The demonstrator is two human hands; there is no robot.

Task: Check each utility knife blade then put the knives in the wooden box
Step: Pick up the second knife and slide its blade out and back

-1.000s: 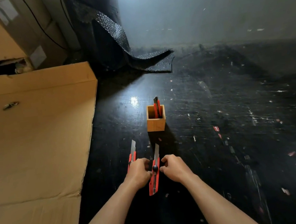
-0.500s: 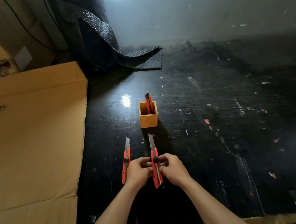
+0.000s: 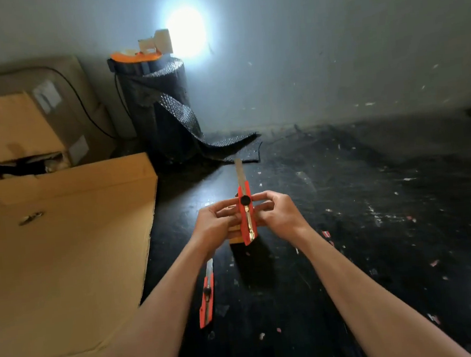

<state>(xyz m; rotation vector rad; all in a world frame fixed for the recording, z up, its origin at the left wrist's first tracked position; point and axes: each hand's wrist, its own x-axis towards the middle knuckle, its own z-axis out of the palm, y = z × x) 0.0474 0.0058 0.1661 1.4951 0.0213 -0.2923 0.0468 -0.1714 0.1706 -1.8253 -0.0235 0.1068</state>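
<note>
Our left hand (image 3: 218, 223) and right hand (image 3: 275, 214) pinch a red knife (image 3: 246, 214) mid-frame, blade up; bare dark floor (image 3: 378, 236) lies right.

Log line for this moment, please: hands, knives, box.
both hands: left hand and right hand grip raised knife, blade out | second knife on floor | wooden box mostly hidden behind hands

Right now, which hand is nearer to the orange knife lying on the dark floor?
The left. The left hand is above the floor knife, which lies beside the left forearm. The right hand sits farther to the right, past the held knife.
</note>
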